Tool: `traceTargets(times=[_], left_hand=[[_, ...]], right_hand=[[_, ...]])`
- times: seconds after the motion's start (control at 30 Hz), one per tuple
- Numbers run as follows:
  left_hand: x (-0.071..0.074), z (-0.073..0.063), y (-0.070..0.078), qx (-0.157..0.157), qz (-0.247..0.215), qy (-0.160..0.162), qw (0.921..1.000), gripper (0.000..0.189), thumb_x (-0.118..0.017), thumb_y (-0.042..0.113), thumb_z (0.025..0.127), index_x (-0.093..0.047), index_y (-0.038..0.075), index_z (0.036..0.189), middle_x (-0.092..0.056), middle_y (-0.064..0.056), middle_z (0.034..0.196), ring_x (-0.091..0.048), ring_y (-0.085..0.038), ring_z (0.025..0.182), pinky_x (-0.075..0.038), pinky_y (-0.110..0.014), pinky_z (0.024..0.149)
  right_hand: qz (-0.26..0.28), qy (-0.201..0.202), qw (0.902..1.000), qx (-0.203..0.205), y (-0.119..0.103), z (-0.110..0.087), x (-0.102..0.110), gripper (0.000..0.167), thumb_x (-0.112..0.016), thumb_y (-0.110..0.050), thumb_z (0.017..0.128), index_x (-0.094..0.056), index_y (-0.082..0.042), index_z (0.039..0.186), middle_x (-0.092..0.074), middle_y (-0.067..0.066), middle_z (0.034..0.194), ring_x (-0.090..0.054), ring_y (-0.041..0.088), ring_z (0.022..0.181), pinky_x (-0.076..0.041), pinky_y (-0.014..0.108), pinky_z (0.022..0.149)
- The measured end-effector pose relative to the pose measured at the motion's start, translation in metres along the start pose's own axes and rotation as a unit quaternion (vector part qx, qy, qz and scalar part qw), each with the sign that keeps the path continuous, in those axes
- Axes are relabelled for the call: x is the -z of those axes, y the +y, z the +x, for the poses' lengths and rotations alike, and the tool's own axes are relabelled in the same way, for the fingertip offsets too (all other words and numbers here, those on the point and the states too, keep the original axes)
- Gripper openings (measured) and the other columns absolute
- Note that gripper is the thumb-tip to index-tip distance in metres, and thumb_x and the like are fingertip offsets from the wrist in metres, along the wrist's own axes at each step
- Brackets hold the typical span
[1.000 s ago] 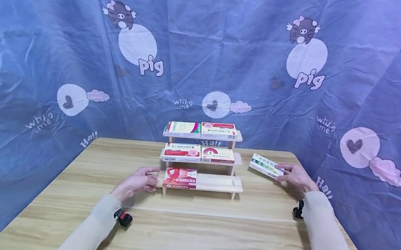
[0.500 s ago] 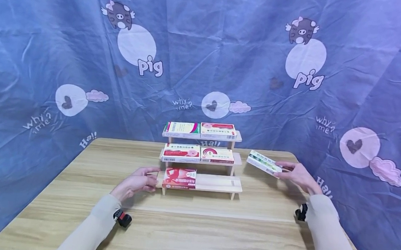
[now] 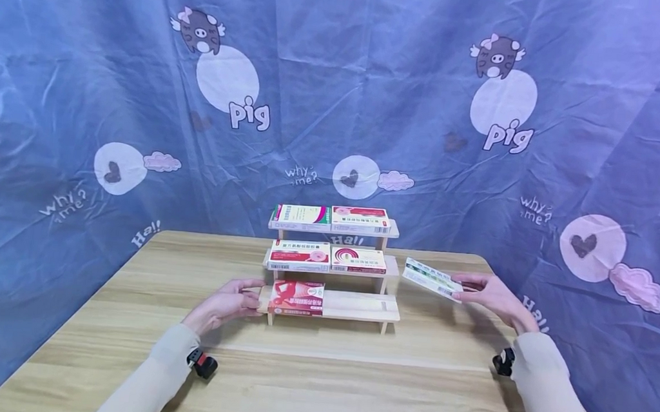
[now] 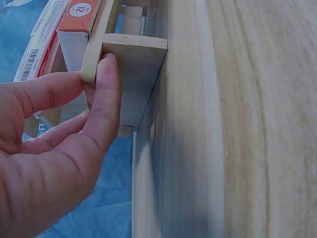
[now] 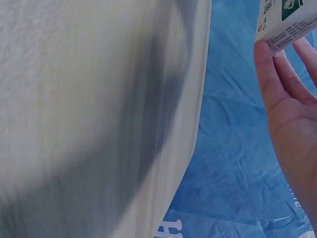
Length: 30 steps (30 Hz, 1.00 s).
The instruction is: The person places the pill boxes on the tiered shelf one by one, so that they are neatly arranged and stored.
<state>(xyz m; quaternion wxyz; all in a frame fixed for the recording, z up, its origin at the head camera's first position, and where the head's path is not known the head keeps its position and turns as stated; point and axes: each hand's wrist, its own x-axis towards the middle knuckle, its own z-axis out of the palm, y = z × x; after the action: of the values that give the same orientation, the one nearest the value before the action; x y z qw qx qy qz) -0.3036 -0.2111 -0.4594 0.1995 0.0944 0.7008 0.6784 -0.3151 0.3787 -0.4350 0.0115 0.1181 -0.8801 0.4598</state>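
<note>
My left hand (image 3: pixel 228 303) pinches the left end of the bottom board of a three-step wooden display rack (image 3: pixel 357 305); in the left wrist view the thumb and fingers (image 4: pixel 106 94) close on the board's edge. A red medicine box (image 3: pixel 297 298) lies on that bottom step, beside the hand. To the right of the rack, my right hand (image 3: pixel 494 298) holds a white and green medicine box (image 3: pixel 431 279) by its right end, tilted and above the table. The right wrist view shows only a corner of this box (image 5: pixel 282 25) at the fingertips.
On the middle step lie a white and red box (image 3: pixel 299 255) and a box with red arcs (image 3: pixel 357 260). The top step carries a green and white box (image 3: pixel 301 214) and another red and white box (image 3: pixel 360 219). A blue printed curtain (image 3: pixel 316 88) hangs behind the wooden table (image 3: pixel 315 392).
My right hand has brought the white and green box slightly left, and the box has tilted. The left hand stays on the rack. The head view has shifted slightly.
</note>
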Motion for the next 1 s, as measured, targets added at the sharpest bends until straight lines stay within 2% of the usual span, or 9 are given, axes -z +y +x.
traceTargets(times=[0.1,0.27,0.37,0.5,0.63,0.83,1.0], left_hand=[[0.000,0.000,0.000,-0.001,-0.001,-0.001,1.0000,0.069,-0.052,-0.012,0.086,-0.023,-0.011,0.149,-0.059,-0.010,0.100,-0.063,-0.017,0.089,-0.058,-0.036,0.093],[-0.001,0.000,-0.001,0.000,0.000,-0.002,1.0000,0.068,-0.051,-0.013,0.087,-0.023,-0.011,0.149,-0.058,-0.008,0.096,-0.063,-0.016,0.088,-0.059,-0.034,0.091],[-0.001,0.001,-0.001,-0.002,0.000,-0.005,1.0000,0.068,-0.050,-0.013,0.087,-0.022,-0.011,0.149,-0.058,-0.008,0.096,-0.063,-0.016,0.087,-0.059,-0.033,0.091],[-0.001,0.001,-0.001,-0.001,-0.001,-0.005,1.0000,0.068,-0.050,-0.013,0.086,-0.023,-0.010,0.149,-0.058,-0.008,0.096,-0.063,-0.016,0.087,-0.059,-0.033,0.091],[0.001,0.003,-0.001,0.000,0.001,-0.006,1.0000,0.067,-0.050,-0.012,0.088,-0.023,-0.010,0.149,-0.054,-0.008,0.095,-0.062,-0.016,0.086,-0.059,-0.034,0.092],[-0.001,0.003,0.001,0.009,-0.001,0.006,0.9999,0.067,-0.052,-0.012,0.087,-0.026,-0.009,0.149,-0.051,-0.008,0.093,-0.060,-0.016,0.084,-0.059,-0.033,0.090],[-0.001,0.002,0.000,0.008,0.000,0.002,1.0000,0.066,-0.051,-0.012,0.088,-0.025,-0.011,0.148,-0.053,-0.008,0.094,-0.061,-0.016,0.084,-0.059,-0.033,0.090]], right_hand=[[0.012,-0.010,0.9999,0.008,-0.001,-0.003,0.000,0.059,-0.078,-0.019,0.082,-0.057,0.006,0.131,-0.068,0.017,0.120,-0.063,-0.002,0.095,-0.053,0.014,0.081],[0.043,-0.031,0.9985,0.016,-0.007,-0.008,0.000,0.055,-0.075,-0.014,0.084,-0.057,0.009,0.130,-0.070,-0.007,0.114,-0.063,-0.003,0.098,-0.053,0.014,0.084],[0.063,-0.050,0.9964,0.029,-0.012,-0.010,-0.001,0.052,-0.072,-0.009,0.086,-0.055,0.012,0.130,-0.068,-0.015,0.114,-0.062,-0.003,0.101,-0.053,0.014,0.085],[0.078,-0.070,0.9935,0.045,-0.014,-0.012,0.000,0.049,-0.070,-0.005,0.087,-0.054,0.014,0.129,-0.067,-0.017,0.115,-0.061,-0.004,0.103,-0.052,0.014,0.085],[0.103,-0.091,0.9895,0.044,-0.011,-0.015,0.003,0.046,-0.067,0.000,0.087,-0.054,0.014,0.129,-0.070,-0.015,0.113,-0.063,0.001,0.098,-0.054,0.016,0.083],[0.117,-0.122,0.9831,0.071,-0.007,-0.018,0.005,0.044,-0.066,0.005,0.085,-0.057,0.013,0.127,-0.064,-0.015,0.125,-0.062,0.001,0.102,-0.055,0.017,0.082],[0.114,-0.137,0.9798,0.091,-0.004,-0.020,0.005,0.043,-0.065,0.007,0.085,-0.057,0.014,0.126,-0.061,-0.017,0.130,-0.060,-0.001,0.106,-0.055,0.017,0.083]])
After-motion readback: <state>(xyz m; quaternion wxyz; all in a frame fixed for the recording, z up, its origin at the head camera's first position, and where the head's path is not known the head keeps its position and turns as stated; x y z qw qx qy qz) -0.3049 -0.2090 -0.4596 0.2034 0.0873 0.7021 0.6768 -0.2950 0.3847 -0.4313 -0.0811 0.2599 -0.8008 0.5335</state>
